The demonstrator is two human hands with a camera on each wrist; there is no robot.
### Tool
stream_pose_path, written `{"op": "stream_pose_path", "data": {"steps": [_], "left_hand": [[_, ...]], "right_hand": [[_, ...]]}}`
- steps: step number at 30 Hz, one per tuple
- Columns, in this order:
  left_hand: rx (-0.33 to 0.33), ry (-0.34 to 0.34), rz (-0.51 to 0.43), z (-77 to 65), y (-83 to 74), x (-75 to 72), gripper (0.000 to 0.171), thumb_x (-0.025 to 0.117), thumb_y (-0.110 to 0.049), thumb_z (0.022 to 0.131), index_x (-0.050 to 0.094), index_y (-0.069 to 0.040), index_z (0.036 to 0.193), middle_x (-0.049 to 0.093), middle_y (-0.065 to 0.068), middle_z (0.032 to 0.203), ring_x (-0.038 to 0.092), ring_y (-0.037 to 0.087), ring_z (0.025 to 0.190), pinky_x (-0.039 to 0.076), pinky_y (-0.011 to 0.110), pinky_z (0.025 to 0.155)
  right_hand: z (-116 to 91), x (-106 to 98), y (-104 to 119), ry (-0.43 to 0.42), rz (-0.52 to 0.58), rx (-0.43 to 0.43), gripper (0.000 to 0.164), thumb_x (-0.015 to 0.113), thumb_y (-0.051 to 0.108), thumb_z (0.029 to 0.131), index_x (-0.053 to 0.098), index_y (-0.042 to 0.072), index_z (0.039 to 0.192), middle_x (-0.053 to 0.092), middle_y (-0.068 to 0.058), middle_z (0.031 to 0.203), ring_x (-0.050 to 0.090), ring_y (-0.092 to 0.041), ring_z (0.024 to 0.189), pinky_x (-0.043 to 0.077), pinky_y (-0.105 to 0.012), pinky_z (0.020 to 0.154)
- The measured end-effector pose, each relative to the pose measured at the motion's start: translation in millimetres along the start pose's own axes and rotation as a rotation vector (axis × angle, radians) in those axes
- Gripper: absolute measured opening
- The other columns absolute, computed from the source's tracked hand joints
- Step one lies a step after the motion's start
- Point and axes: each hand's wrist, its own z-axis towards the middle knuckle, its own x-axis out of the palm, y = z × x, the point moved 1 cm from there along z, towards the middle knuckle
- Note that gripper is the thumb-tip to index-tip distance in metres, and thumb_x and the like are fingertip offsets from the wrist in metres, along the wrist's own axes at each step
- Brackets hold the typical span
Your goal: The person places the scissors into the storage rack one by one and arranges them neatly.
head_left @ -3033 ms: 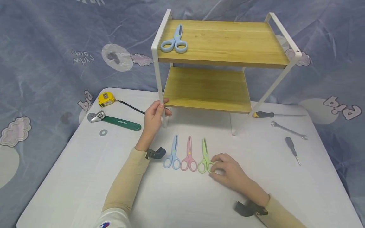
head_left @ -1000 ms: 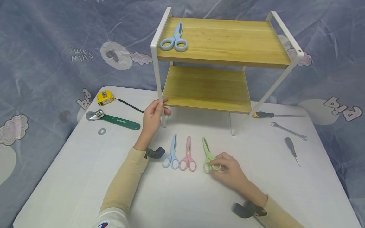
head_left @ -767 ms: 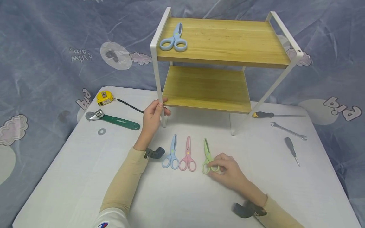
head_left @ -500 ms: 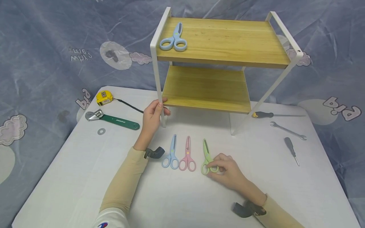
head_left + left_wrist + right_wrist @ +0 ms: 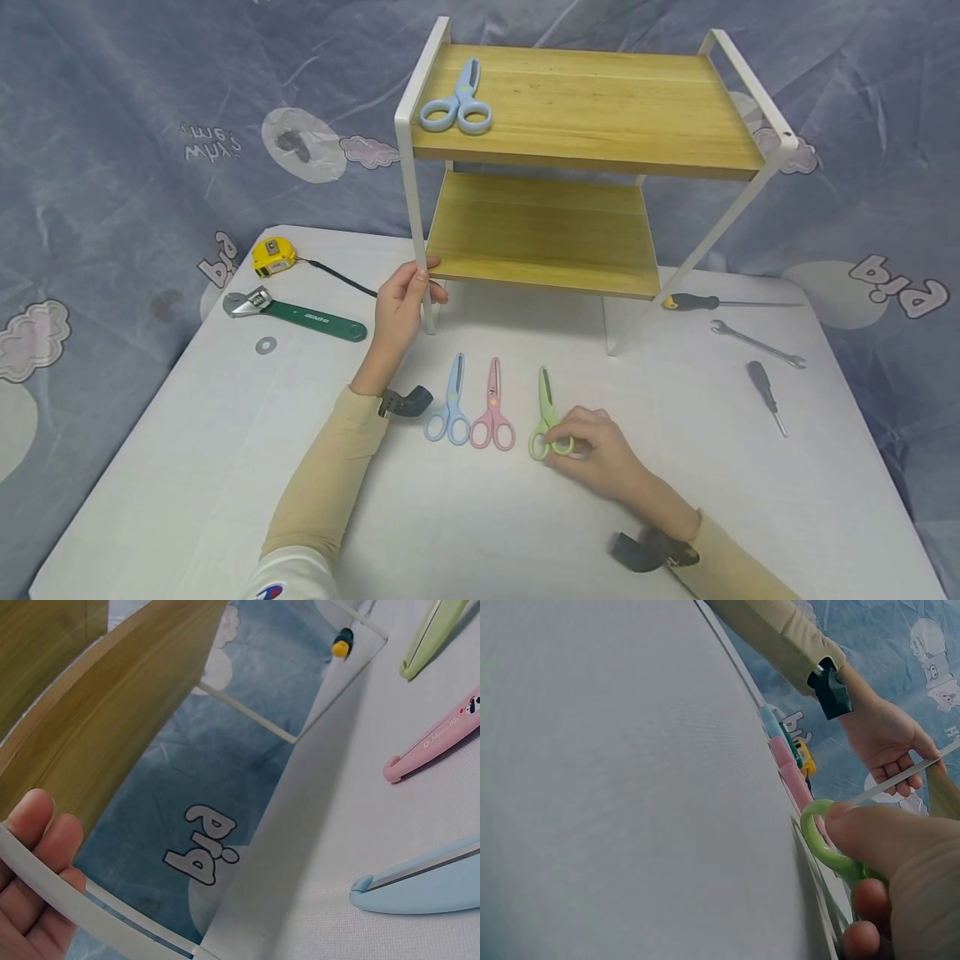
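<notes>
My left hand grips the white front-left leg of a two-tier wooden shelf, its fingers curled round the metal just by the lower board. With thumb and fingers my right hand pinches a handle loop of the green scissors, whose blades point toward the shelf. Left of them lie pink scissors and blue scissors, side by side on the white cloth. Another pair of blue scissors rests on the top board at its left end. In the right wrist view the thumb presses the green loop.
At left are a yellow tape measure, an adjustable wrench and a washer. Right of the shelf lie a long screwdriver, a spanner and a small screwdriver. A patterned cloth hangs behind.
My right hand has taken hold of the green scissors, shifted them slightly right, away from the pink pair, and turned them nearly straight. My left hand stays on the shelf leg.
</notes>
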Motion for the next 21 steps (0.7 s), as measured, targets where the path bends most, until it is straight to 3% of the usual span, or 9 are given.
{"op": "stream_pose_path", "data": {"steps": [21], "left_hand": [[0.027,0.005,0.017,0.0,2.4,-0.4,0.032,0.046,-0.014,0.108,0.065,0.006,0.123,0.071,0.002,0.072,0.071,0.027,0.075,0.053,0.026,0.084]], "right_hand": [[-1.4,0.3,-0.4,-0.035,-0.059,0.017,0.033,0.091,0.005,0.065,0.081,0.02,0.092,0.08,-0.004,0.097,0.056,-0.002,0.066,0.036,-0.016,0.07]]}}
